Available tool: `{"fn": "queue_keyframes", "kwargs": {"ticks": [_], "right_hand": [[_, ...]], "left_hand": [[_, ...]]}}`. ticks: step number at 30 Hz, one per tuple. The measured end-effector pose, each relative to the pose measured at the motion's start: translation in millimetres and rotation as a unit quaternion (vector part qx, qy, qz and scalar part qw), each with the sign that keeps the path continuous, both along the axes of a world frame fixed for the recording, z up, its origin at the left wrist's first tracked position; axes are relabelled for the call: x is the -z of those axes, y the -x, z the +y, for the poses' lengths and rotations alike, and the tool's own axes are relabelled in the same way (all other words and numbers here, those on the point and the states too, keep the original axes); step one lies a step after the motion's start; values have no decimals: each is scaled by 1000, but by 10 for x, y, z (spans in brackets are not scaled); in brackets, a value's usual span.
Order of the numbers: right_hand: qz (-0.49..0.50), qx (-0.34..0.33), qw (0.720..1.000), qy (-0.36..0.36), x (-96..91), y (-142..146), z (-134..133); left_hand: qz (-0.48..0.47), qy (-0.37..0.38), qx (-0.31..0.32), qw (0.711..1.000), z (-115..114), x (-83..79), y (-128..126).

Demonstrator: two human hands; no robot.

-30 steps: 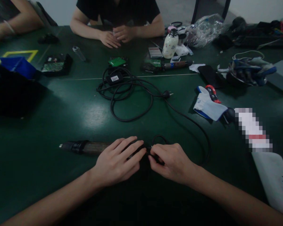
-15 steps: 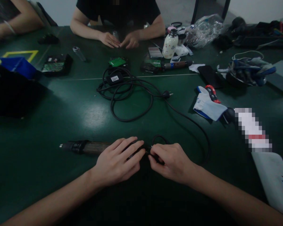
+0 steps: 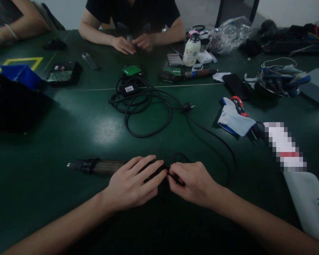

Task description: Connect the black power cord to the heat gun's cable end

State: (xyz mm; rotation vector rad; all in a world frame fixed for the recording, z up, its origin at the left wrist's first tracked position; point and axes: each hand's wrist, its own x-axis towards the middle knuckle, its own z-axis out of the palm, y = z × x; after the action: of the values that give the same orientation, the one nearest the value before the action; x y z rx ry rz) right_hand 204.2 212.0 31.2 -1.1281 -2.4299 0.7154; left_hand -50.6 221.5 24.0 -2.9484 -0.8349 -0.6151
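Observation:
A long dark tool (image 3: 95,165) with a metal tip lies on the green table (image 3: 55,141), pointing left. My left hand (image 3: 134,182) rests over its rear end, fingers laid across it and curled slightly. My right hand (image 3: 191,182) is closed in a pinch on the black cord (image 3: 223,145) where it leaves the tool. The fingertips of both hands almost touch. The cord loops away to the right and back toward a coiled bundle with a plug (image 3: 187,105).
Across the table a person in black (image 3: 133,14) has both hands together. Another arm (image 3: 13,28) lies at far left. A black power adapter (image 3: 129,88), circuit boards (image 3: 131,69), a bottle (image 3: 191,50), gloves (image 3: 235,118), a blue bin (image 3: 21,74).
My hands have stayed almost still; the left fingers shifted slightly toward the right hand. The person opposite moved their hands apart, then together again.

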Motion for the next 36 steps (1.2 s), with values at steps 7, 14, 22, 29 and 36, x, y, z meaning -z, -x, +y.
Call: {"fn": "queue_keyframes", "kwargs": {"ticks": [7,14,22,29,36], "right_hand": [[-2,-2,1000,5,-1,-6,3],[4,0,1000,3,-14,-1,6],[-3,2,1000,2,-10,3,-10],[-11,1,1000,-5,4,-2,-2],[-9,2,1000,-6,-6,-2,1]], "left_hand": [[-1,2,-2,1000,-2,-15,4],[-14,2,-12,1000,7,-2,8],[-20,3,-17,1000,-7,6,10],[-8,1,3,1000,6,-17,6],[-9,4,4,1000,2,-1,12]]}}
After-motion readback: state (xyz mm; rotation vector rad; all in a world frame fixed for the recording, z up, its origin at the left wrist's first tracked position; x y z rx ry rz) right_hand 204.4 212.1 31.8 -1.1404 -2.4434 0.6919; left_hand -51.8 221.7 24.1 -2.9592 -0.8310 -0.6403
